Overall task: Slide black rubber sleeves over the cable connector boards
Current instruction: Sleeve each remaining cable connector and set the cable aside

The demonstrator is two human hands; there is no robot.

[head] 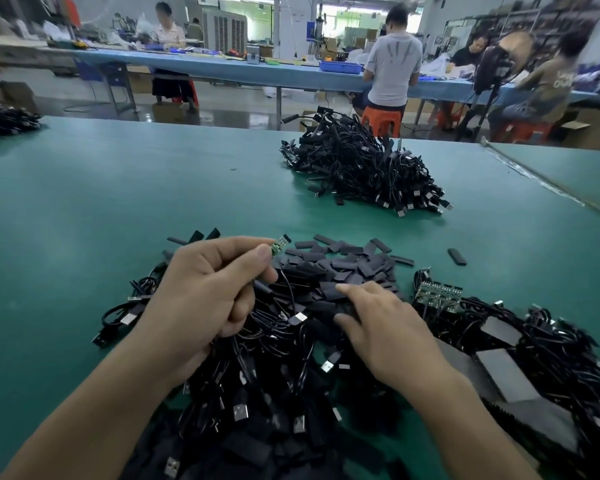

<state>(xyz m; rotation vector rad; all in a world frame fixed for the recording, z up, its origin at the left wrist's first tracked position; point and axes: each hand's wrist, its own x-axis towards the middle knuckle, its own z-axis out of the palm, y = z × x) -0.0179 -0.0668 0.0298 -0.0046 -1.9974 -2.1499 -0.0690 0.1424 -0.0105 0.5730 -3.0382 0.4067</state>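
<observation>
Left hand (208, 292) pinched the board (278, 245) at its fingertips; right hand (388, 327) lay released on sleeves (347, 263) beneath it. Tangled cables (274, 375) under both hands could snag and misalign insertion.

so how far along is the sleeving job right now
Partway, by the look of it. Done: the far pile of cables looks sleeved already. In hand: the left hand pinches a cable's green board, which is bare, while the right hand rests on the loose sleeves. Left: the bundle of bare boards on the right and the tangle of cables under the hands.
</observation>
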